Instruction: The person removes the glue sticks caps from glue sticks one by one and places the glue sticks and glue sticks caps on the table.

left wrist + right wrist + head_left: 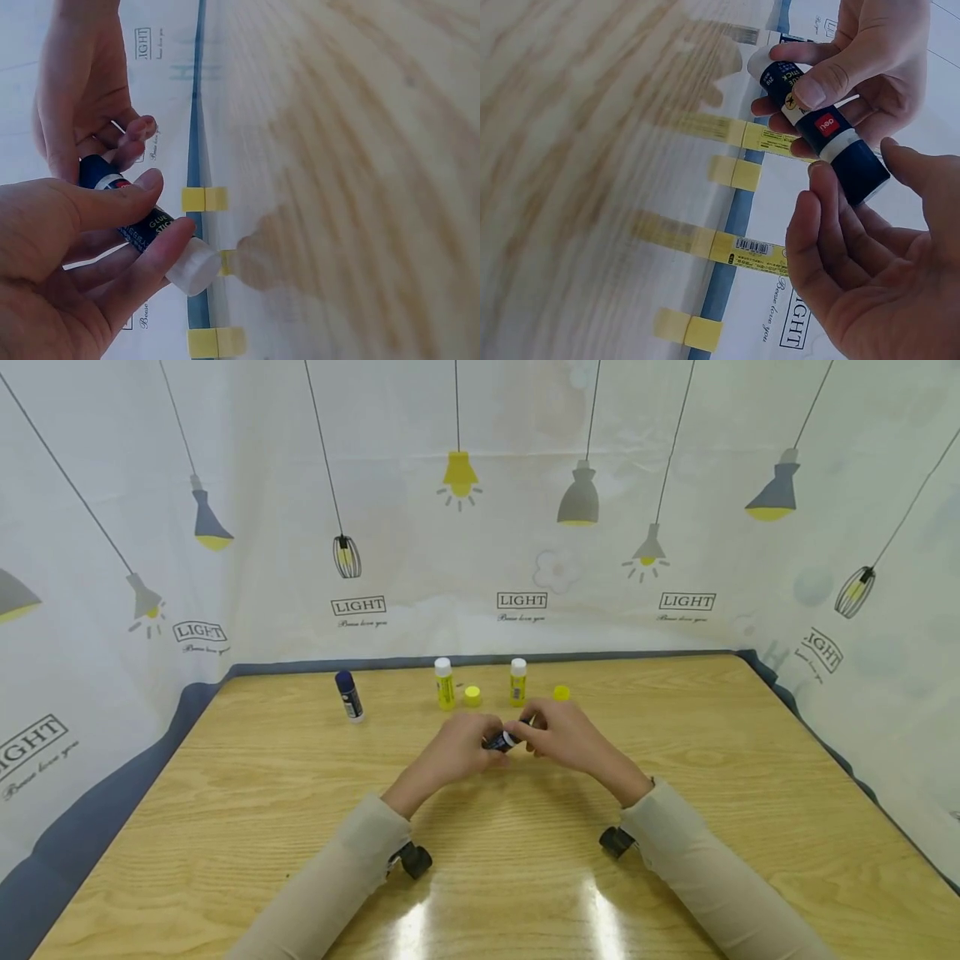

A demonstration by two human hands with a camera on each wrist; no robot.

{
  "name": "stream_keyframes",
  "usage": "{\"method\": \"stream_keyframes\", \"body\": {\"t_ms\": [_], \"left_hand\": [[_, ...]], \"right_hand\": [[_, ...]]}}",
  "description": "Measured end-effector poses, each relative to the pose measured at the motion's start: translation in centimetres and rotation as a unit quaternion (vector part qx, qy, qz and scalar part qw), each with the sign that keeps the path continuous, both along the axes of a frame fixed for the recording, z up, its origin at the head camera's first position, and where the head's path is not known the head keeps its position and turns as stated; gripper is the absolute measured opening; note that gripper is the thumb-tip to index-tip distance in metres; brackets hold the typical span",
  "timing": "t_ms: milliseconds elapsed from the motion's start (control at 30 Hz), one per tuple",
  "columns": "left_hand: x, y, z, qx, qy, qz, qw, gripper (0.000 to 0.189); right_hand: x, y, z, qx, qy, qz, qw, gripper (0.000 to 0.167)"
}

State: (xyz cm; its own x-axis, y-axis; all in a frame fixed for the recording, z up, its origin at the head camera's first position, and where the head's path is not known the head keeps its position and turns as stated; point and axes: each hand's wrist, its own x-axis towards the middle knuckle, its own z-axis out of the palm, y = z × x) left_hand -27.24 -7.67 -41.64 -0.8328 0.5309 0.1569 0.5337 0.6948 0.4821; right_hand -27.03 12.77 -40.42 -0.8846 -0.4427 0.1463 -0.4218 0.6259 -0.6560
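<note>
My left hand [461,747] grips the body of a dark blue glue stick [810,109] with a white base, held tilted above the table. In the left wrist view the thumb lies along its label and the white base [195,266] juts out past the fingers. At the other end, my right hand [562,735] has its thumb and fingers about the dark blue cap [859,171]. A white band shows between cap and label. Part of the glue stick's body is hidden behind the left fingers.
Beyond my hands stand two yellow glue sticks, one on the left [446,687] and one on the right [517,685], both with white tops. Beside them sit two yellow caps [472,697]. Another dark blue glue stick [349,697] stands farther left. A printed curtain [420,635] borders the wooden table [262,827].
</note>
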Motion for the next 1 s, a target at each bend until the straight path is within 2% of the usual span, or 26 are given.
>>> {"method": "stream_keyframes", "body": {"t_ms": [267, 533, 667, 767, 867, 1000], "left_hand": [[0.1, 0.0, -0.09, 0.009, 0.001, -0.007, 0.9999, 0.019], [0.22, 0.2, -0.07, 0.003, -0.034, -0.026, 0.9991, 0.021], [0.14, 0.27, -0.08, -0.002, -0.045, -0.036, 0.9984, 0.016], [0.09, 0.26, -0.12, 0.0, -0.065, -0.041, 0.997, 0.013], [0.11, 0.21, -0.05, 0.004, -0.083, -0.04, 0.9957, 0.015], [0.12, 0.21, 0.09, 0.002, -0.068, -0.024, 0.9974, 0.02]], "right_hand": [[-0.09, -0.08, 0.12, 0.003, -0.007, -0.003, 1.0, 0.025], [-0.11, 0.14, 0.02, 0.004, 0.0, 0.004, 1.0, 0.02], [0.02, 0.25, 0.06, 0.008, 0.011, 0.016, 0.9998, 0.018], [0.14, 0.35, 0.06, 0.01, 0.017, 0.026, 0.9995, 0.017], [0.13, 0.37, 0.06, 0.01, 0.016, 0.025, 0.9995, 0.017], [0.09, 0.27, 0.13, 0.01, 0.015, 0.009, 0.9998, 0.017]]}}
